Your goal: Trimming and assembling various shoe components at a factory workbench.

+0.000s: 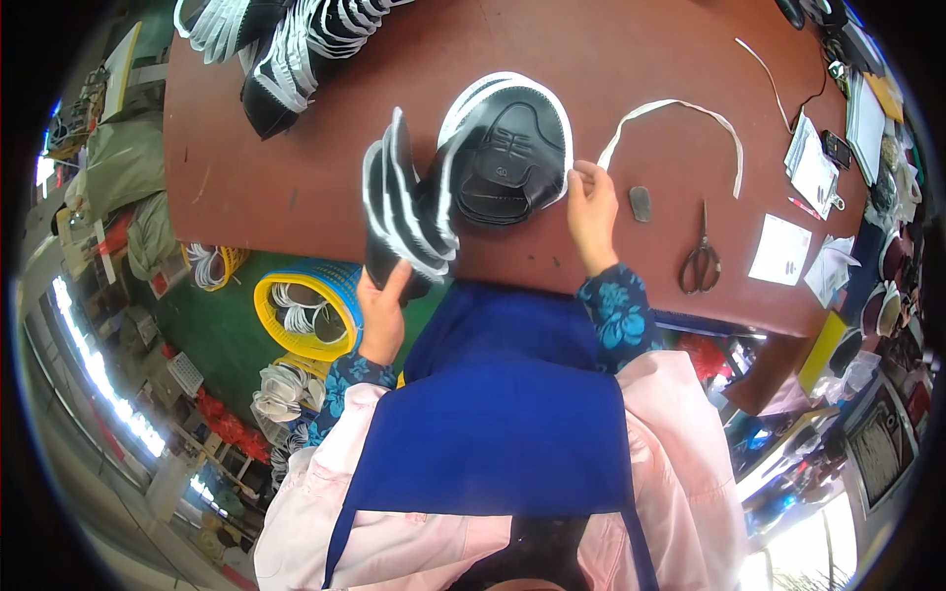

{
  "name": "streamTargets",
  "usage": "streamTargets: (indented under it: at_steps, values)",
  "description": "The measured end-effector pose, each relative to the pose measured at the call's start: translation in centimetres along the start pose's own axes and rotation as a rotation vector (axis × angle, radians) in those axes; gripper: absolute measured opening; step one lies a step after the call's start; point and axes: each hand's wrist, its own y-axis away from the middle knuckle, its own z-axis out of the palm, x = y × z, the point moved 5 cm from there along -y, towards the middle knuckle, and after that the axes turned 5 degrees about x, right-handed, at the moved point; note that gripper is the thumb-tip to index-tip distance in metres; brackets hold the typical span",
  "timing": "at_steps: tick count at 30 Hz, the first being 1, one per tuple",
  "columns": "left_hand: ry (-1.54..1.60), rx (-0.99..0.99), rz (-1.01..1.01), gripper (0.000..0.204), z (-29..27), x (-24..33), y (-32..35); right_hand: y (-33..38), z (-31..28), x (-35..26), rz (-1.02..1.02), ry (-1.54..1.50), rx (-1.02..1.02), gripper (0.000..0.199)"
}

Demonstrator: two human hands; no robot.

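Note:
My left hand [382,313] grips a stack of black shoes with white sole edging [404,212] from below, at the near edge of the red-brown table [296,177]. One black shoe [507,148] lies sole-side toward me on the table, a white strip running around its rim. My right hand [591,212] pinches that white rim at the shoe's right side. A loose white rubber strip [680,108] curves on the table just right of my right hand.
Scissors [700,261] and a small grey stone [641,203] lie to the right. More black-and-white shoes [286,49] pile at the far left. Papers [788,248] and clutter line the right edge. A yellow-blue basket of white strips [307,307] sits below left.

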Motion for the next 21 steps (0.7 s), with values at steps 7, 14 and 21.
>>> streamTargets:
  at_steps: [7, 14, 21]
  values:
    - [-0.018, -0.078, -0.063, 0.023, 0.0, 1.0, -0.2, -2.1, 0.7, 0.6, 0.043, 0.168, -0.126, 0.013]
    - [-0.2, -0.275, -0.033, 0.037, 2.4, -0.8, 0.1, 0.0, 0.2, -2.8, -0.328, 0.263, 0.018, 0.013]
    - [-0.248, -0.333, 0.159, 0.035, 5.2, -2.5, -0.5, 5.8, 2.0, -8.4, 0.176, -0.582, -0.562, 0.016]
